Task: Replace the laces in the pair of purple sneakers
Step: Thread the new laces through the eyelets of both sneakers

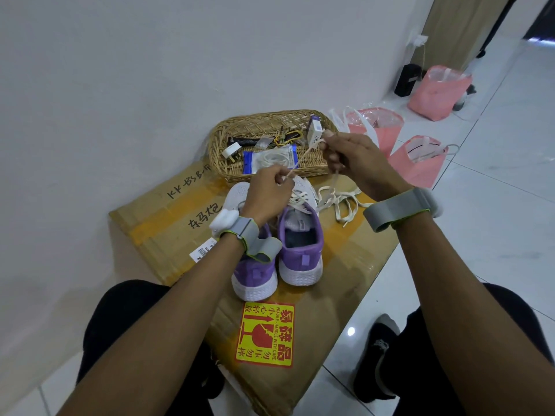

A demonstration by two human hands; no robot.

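Surface: cardboard box [354,265] on a pale tiled floor beside a white wall, with a red and yellow fragile sticker [265,334] at its near end.
Sneakers: the purple pair stands side by side mid-box, heels near, toes far; left sneaker [255,274], right sneaker [300,253].
Right sneaker detail: cream lacing is crossed over its far eyelets.
Left hand [267,190]: fingers curled, pinching the cream lace [300,160] above the toes of the pair.
Right hand [351,157]: higher and farther right; thumb and fingers pinch the same lace. The stretch between the hands is taut, and a strand hangs down from this hand.
Loose lace [339,199]: lies in loops on the box, just right of the right sneaker.
Basket [264,118]: wicker, at the far end of the box. It holds a blue-edged packet [267,159], a small white carton [315,132] and other small items.
Wrists: a grey band on each.
Background: pink bags [417,160] on the floor, far right.
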